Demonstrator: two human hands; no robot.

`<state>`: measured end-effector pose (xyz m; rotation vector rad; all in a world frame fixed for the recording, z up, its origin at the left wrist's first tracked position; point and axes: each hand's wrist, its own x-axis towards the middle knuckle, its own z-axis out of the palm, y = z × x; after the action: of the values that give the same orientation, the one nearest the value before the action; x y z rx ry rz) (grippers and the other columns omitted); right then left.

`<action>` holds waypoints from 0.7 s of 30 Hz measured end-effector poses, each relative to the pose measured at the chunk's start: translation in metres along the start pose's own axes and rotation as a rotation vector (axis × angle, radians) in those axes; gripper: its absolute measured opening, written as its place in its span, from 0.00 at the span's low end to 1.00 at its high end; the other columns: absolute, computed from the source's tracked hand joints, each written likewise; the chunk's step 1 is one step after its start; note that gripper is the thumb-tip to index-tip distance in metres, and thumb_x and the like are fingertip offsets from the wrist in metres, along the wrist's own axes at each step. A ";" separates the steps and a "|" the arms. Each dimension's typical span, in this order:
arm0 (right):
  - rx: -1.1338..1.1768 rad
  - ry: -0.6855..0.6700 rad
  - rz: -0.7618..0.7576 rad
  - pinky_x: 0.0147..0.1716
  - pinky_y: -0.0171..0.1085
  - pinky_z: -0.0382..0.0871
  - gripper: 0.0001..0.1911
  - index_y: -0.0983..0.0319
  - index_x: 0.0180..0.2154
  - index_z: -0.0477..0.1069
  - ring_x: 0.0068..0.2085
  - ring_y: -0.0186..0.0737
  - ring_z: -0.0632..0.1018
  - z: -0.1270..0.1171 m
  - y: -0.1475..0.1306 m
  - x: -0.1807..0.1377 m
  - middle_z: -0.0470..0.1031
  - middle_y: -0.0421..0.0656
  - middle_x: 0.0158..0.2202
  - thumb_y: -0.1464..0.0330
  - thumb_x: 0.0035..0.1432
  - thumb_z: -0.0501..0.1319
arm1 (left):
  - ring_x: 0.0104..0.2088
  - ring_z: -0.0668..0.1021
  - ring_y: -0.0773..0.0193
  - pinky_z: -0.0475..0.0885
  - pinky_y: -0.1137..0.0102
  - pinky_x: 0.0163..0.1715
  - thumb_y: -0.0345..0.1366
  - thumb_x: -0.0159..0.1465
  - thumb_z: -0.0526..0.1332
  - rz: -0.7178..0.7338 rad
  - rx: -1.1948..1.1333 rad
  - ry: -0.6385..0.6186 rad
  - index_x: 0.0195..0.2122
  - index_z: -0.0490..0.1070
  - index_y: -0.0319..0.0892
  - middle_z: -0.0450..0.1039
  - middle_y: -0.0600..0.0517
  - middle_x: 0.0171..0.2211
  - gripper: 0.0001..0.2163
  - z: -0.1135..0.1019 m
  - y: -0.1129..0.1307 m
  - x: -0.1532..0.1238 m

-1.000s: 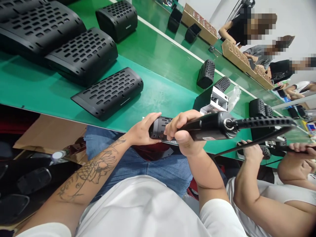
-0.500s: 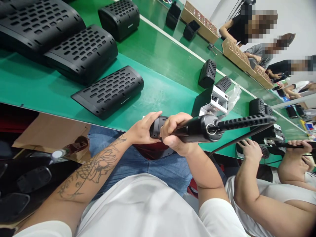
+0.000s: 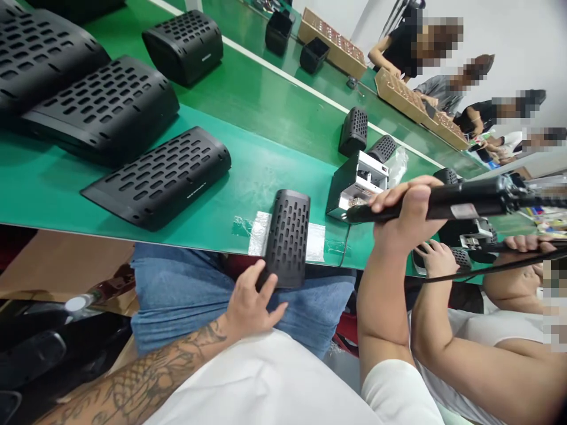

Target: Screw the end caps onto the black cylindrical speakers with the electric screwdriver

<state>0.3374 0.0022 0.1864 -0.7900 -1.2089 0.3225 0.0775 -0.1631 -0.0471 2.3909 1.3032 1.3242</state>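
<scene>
A black perforated housing (image 3: 290, 239) lies on the green table, its near end jutting past the edge over my lap. My left hand (image 3: 254, 298) is at that near end, fingers spread and the fingertips touching its corner without wrapping round it. My right hand (image 3: 410, 206) is closed around a black electric screwdriver (image 3: 465, 198), which is held nearly level with its cable trailing right. The screwdriver's tip reaches the front of a small black-and-white screw feeder box (image 3: 358, 180); whether a screw is on the tip is too small to tell.
More perforated housings (image 3: 163, 174) lie on the left of the table (image 3: 266, 159). Silver tape (image 3: 315, 242) is stuck by the near edge. A co-worker's hand (image 3: 436, 260) is close on my right. Brown trays (image 3: 411, 103) and several people are across the table.
My right hand has moved the screwdriver from above the housing rightward to the screw feeder. My left hand has loosened and drawn back toward me. The housing now lies flat, perforated side up.
</scene>
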 end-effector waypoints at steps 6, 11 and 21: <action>-0.296 0.136 0.022 0.27 0.41 0.68 0.24 0.52 0.36 0.75 0.22 0.36 0.73 -0.062 0.073 0.044 0.75 0.31 0.23 0.45 0.65 0.80 | 0.65 0.87 0.49 0.84 0.53 0.71 0.24 0.69 0.70 0.463 -0.210 -0.242 0.83 0.68 0.58 0.84 0.44 0.69 0.43 -0.002 -0.004 0.065; -0.201 0.110 0.155 0.30 0.44 0.70 0.27 0.50 0.36 0.74 0.23 0.34 0.69 -0.075 0.083 0.032 0.75 0.30 0.22 0.40 0.60 0.81 | 0.77 0.74 0.25 0.61 0.30 0.83 0.38 0.59 0.83 0.432 -0.024 -0.620 0.80 0.72 0.47 0.75 0.35 0.77 0.47 -0.023 -0.020 0.181; -0.031 0.109 0.065 0.23 0.40 0.72 0.23 0.52 0.37 0.71 0.18 0.36 0.72 -0.056 0.012 -0.001 0.70 0.29 0.22 0.45 0.68 0.77 | 0.55 0.81 0.30 0.73 0.44 0.59 0.59 0.62 0.83 0.133 0.254 -0.639 0.83 0.69 0.47 0.81 0.34 0.56 0.52 -0.029 -0.038 0.210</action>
<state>0.3905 -0.0112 0.1699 -0.8648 -1.0901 0.3104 0.0842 0.0050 0.0873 2.7587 1.1764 0.3437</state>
